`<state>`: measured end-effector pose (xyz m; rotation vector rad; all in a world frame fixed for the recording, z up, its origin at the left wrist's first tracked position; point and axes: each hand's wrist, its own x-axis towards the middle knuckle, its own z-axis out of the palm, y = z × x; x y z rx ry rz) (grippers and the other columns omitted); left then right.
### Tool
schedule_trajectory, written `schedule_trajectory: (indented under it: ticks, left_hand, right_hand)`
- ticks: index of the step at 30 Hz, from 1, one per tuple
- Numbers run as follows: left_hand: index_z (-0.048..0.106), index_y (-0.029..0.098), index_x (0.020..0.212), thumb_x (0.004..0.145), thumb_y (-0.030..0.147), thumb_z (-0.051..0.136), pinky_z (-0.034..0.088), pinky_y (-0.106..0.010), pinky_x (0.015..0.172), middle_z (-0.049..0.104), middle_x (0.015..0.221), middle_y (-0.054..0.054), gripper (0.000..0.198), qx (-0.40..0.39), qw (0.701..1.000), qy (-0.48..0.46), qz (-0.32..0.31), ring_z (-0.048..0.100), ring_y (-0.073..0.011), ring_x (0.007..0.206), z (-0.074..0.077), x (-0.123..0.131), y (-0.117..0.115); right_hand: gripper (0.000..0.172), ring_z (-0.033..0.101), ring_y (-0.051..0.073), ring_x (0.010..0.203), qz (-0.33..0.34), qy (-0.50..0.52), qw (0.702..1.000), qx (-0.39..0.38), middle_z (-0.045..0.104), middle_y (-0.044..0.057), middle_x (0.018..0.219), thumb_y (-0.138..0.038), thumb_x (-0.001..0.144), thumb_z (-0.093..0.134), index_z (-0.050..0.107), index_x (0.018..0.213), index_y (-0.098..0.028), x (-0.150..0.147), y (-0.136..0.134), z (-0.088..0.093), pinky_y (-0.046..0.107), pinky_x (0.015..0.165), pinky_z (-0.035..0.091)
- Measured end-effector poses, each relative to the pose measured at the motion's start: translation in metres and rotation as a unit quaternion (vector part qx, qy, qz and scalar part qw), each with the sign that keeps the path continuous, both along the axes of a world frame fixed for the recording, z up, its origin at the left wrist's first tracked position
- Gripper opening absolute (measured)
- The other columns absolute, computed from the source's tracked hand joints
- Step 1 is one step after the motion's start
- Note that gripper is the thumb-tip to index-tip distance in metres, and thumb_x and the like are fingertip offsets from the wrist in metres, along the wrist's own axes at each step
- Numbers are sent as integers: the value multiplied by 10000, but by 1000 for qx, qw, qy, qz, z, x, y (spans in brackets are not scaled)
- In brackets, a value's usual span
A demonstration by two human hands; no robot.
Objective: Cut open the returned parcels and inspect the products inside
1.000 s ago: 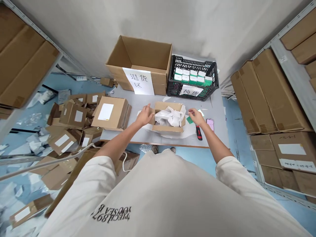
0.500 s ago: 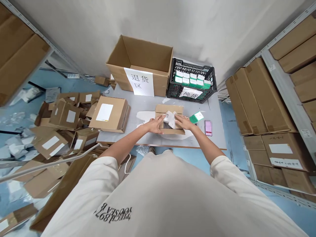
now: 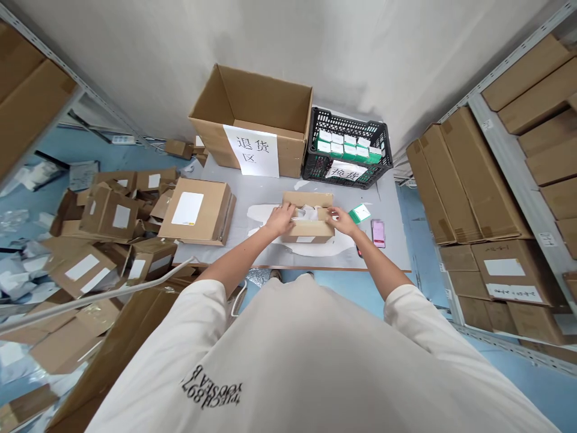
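In front of me a small open cardboard box (image 3: 311,230) sits on the table, with crumpled white packing paper (image 3: 307,212) inside. My left hand (image 3: 281,219) is closed over the box's left end, its fingers bent at the rim. At the opposite end my right hand (image 3: 341,221) grips the right flap between thumb and fingers. What lies beneath the paper is hidden. Close to the right hand is a small green and white box (image 3: 360,213). A phone with a pink screen (image 3: 378,233) lies farther right.
At the back stand a large open carton (image 3: 261,108) with a paper sign and a black crate (image 3: 347,174) of green-white boxes. Closed cardboard boxes (image 3: 196,210) are stacked at left. Used boxes (image 3: 103,252) litter the floor; a shelf of cartons (image 3: 505,270) stands right.
My hands have come out of the box's middle to its two ends. The packing paper sits lower inside, and the front wall now stands upright with a white label showing.
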<state>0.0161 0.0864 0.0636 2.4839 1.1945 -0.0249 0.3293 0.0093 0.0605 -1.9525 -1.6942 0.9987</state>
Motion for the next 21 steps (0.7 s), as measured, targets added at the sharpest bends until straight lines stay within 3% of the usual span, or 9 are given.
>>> schedule_trajectory:
  ticks: [4, 8, 13, 17, 21]
  left_hand:
    - [747, 198, 1392, 1023, 200, 641, 474, -511, 1148, 711, 1377, -202, 384, 1, 995, 18, -97, 690, -367, 1278, -5, 4, -14]
    - [793, 196, 1324, 1063, 363, 659, 456, -524, 1139, 722, 1343, -209, 338, -15, 987, 11, -158, 698, -379, 1243, -12, 0, -26]
    - [757, 210, 1430, 1034, 273, 620, 421, -583, 1152, 693, 1401, -231, 424, 1, 989, 22, -150, 656, -408, 1280, -11, -11, -22]
    - [734, 213, 1469, 1034, 178, 519, 412, -594, 1146, 675, 1442, -239, 487, 26, 993, 17, -111, 600, -421, 1358, -1, -24, -11]
    - [689, 212, 1519, 1011, 109, 477, 401, -587, 1174, 666, 1482, -226, 560, 48, 996, 11, -80, 580, -410, 1401, 8, -38, 0]
  right_hand:
    - [468, 768, 319, 1142, -49, -85, 995, -22, 769, 191, 1394, -345, 919, 721, 638, 1355, -195, -2, -10, -9, 466, 1049, 620]
    - [319, 782, 315, 897, -94, -79, 987, -107, 837, 141, 1016, -430, 1039, 621, 686, 1247, -197, -5, -17, -20, 434, 911, 635]
    - [336, 799, 321, 956, -57, -82, 991, -88, 852, 142, 960, -430, 1082, 516, 762, 979, -227, -14, -13, -28, 392, 920, 623]
    - [370, 809, 319, 967, -67, -75, 993, -66, 849, 116, 922, -444, 1088, 499, 794, 1048, -225, -28, 3, -29, 378, 919, 620]
    - [375, 818, 317, 967, -68, -57, 995, -48, 854, 108, 950, -437, 1104, 497, 806, 1100, -224, -51, 37, -27, 355, 883, 616]
